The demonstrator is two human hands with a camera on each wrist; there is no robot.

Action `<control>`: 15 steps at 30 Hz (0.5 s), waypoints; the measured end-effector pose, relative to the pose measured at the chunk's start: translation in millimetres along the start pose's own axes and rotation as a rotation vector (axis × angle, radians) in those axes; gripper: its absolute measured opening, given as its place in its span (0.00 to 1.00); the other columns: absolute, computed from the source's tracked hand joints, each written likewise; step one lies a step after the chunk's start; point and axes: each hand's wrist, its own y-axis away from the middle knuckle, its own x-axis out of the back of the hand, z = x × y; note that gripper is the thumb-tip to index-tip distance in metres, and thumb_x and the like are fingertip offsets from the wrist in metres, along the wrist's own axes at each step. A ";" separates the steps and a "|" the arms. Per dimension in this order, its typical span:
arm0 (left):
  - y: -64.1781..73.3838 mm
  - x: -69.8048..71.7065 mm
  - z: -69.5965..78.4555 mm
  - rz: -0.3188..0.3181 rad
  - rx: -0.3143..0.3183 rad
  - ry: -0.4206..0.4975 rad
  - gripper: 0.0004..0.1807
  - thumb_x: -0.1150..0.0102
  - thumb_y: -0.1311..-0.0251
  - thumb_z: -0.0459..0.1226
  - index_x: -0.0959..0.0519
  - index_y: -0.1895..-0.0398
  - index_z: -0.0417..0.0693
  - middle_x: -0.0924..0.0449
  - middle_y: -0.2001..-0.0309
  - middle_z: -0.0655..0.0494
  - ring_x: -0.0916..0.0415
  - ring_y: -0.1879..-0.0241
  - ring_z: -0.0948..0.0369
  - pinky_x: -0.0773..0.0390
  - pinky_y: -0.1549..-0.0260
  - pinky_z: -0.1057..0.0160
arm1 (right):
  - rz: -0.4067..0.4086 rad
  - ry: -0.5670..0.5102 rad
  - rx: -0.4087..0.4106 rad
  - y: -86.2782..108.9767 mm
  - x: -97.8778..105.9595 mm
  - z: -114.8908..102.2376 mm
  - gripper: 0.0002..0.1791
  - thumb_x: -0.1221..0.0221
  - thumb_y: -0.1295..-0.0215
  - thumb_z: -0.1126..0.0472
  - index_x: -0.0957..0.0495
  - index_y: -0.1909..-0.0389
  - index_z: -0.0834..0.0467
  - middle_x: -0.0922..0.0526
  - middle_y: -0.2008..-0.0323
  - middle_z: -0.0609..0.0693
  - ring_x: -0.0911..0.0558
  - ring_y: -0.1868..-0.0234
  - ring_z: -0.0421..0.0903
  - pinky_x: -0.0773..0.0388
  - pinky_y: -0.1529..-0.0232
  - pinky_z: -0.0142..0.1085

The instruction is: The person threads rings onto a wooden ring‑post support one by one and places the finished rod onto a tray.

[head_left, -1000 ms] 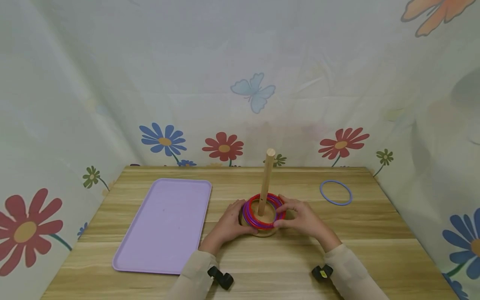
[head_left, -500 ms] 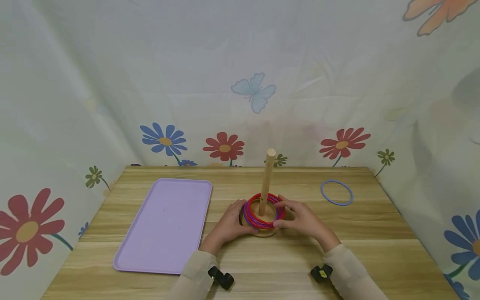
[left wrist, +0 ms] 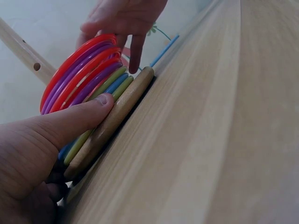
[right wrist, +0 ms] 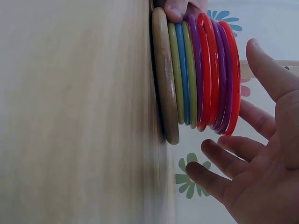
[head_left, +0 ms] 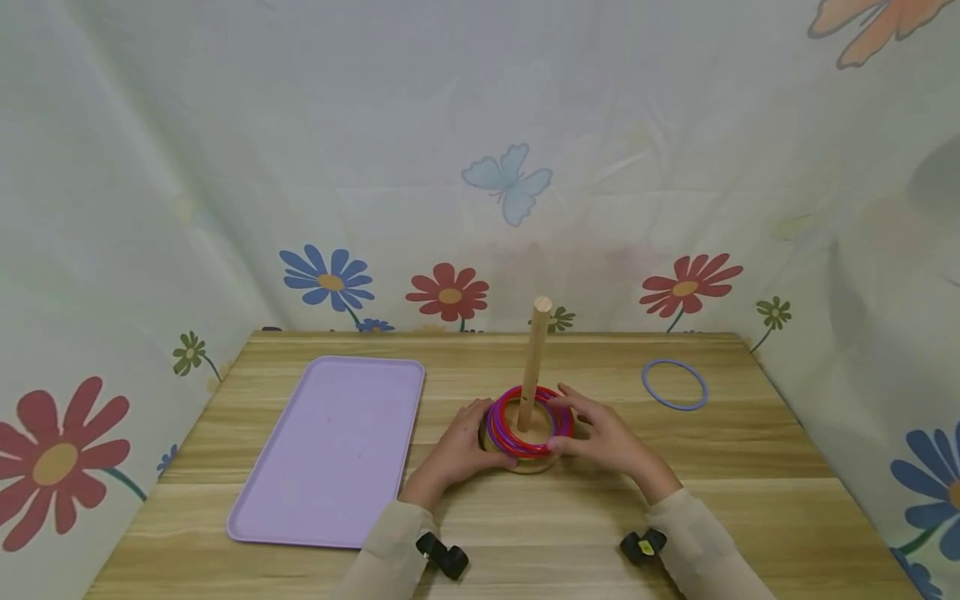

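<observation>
A wooden ring-toss stand with an upright peg [head_left: 534,358] and round base [right wrist: 164,74] stands on the table. Stacked round the peg are several plastic rings: green and blue lowest, purple and red rings [right wrist: 229,79] above. My left hand [head_left: 459,446] grips the stand from the left, its thumb [left wrist: 86,114] across the lower rings at the base's edge. On the right, my right hand [head_left: 603,437] is spread beside the upper rings. In the right wrist view its fingers look loosely extended, nothing pinched between them; whether the thumb touches a red ring I cannot tell.
A purple tray [head_left: 326,450] lies on the table [head_left: 570,533] to the left. One loose blue ring [head_left: 706,392] lies flat at the back right. A flowered cloth [head_left: 360,167] hangs behind and at both sides.
The right hand's fingers have lifted from the inner side of the rings and spread apart. The upper rings have shifted slightly to the right. The left hand has stayed in place.
</observation>
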 end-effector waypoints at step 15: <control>-0.6 -0.2 -0.6 0.002 0.004 0.015 0.61 0.13 0.54 0.50 0.37 0.21 0.34 0.36 0.23 0.37 0.49 0.19 0.38 0.47 0.21 0.39 | 0.314 -0.031 -0.138 14.2 20.3 27.1 0.23 0.36 0.24 0.60 0.22 0.35 0.68 0.20 0.35 0.64 0.22 0.33 0.64 0.22 0.36 0.58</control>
